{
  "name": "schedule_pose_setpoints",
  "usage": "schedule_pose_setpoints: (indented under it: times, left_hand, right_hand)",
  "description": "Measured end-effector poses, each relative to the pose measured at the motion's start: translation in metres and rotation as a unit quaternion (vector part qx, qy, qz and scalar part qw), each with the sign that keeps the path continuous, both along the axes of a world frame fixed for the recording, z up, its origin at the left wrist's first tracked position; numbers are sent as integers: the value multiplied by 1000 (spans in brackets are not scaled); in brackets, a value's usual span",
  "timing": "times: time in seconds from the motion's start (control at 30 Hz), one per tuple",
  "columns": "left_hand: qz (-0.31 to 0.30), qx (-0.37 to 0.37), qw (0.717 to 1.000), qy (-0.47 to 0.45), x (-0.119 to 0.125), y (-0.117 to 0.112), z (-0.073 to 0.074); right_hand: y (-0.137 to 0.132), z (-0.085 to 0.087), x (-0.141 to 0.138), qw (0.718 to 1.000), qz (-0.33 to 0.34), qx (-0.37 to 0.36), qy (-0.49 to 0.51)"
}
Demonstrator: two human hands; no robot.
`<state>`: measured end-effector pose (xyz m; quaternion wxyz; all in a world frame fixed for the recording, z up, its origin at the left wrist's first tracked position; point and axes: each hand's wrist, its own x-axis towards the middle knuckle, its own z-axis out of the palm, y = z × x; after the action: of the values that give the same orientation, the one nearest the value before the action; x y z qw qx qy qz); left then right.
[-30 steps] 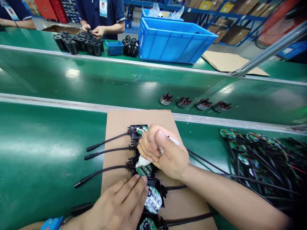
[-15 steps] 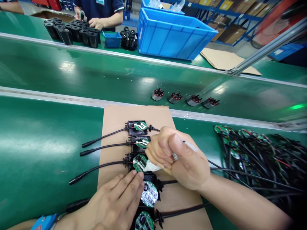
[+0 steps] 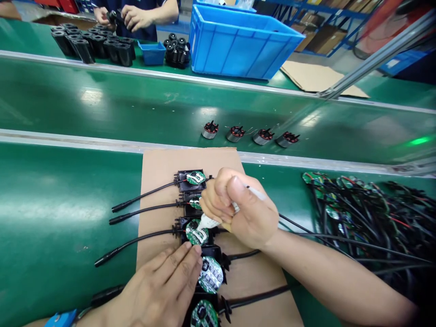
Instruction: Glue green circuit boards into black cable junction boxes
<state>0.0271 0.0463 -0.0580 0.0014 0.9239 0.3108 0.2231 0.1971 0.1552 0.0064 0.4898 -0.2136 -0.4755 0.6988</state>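
My right hand (image 3: pixel 240 204) is closed round a white squeeze tube (image 3: pixel 208 222), its nozzle low over a round green circuit board (image 3: pixel 194 232). A white paste line shows on that board, which sits in a black housing. My left hand (image 3: pixel 163 281) lies flat with fingers stretched, its fingertips at the near edge of this housing. Two farther boards, the top one (image 3: pixel 195 177) and the partly covered one (image 3: pixel 195 202), bear white paste. Nearer me, a fourth board (image 3: pixel 211 274) and a fifth board (image 3: pixel 204 314) show no white line.
Cardboard (image 3: pixel 163 163) lies under the row, black cables (image 3: pixel 136 240) running off both sides. Wired boards (image 3: pixel 354 204) are heaped at right. Several motor stators (image 3: pixel 236 133) stand on the middle strip. Beyond are a blue bin (image 3: pixel 241 45), black tubular parts (image 3: pixel 81 47) and a co-worker's hands (image 3: pixel 134 17).
My right hand and the tube's nozzle have shifted up and left across the third board, where the white line now curves. My left hand stays in place. The view has shifted slightly.
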Motion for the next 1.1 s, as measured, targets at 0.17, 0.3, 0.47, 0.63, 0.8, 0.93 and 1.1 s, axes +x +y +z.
schedule_pose_setpoints:
  times: [0.17, 0.3, 0.47, 0.63, 0.8, 0.93, 1.1]
  left_hand:
    - [-35, -22, 997, 60, -7, 10, 30]
    - [-67, 21, 996, 52, -4, 0, 35]
    - [-133, 66, 988, 46, -1, -20, 25]
    - [-125, 50, 989, 55, -1, -27, 17]
    - [-130, 27, 988, 75, -2, -28, 18]
    - [-122, 20, 990, 61, -2, -29, 18]
    - [-114, 15, 993, 41, 0, -29, 18]
  right_hand:
    - [-3, 5, 5, 1000, -6, 14, -9]
    - [-20, 22, 16, 1000, -3, -4, -12]
    - [-51, 25, 16, 999, 20, -42, -13]
    - [-66, 6, 3, 999, 27, -35, 16]
    - [-68, 0, 2, 1000, 11, -23, 8]
    - [-71, 4, 9, 1000, 10, -22, -11]
    - [-80, 9, 17, 999, 10, -43, -30]
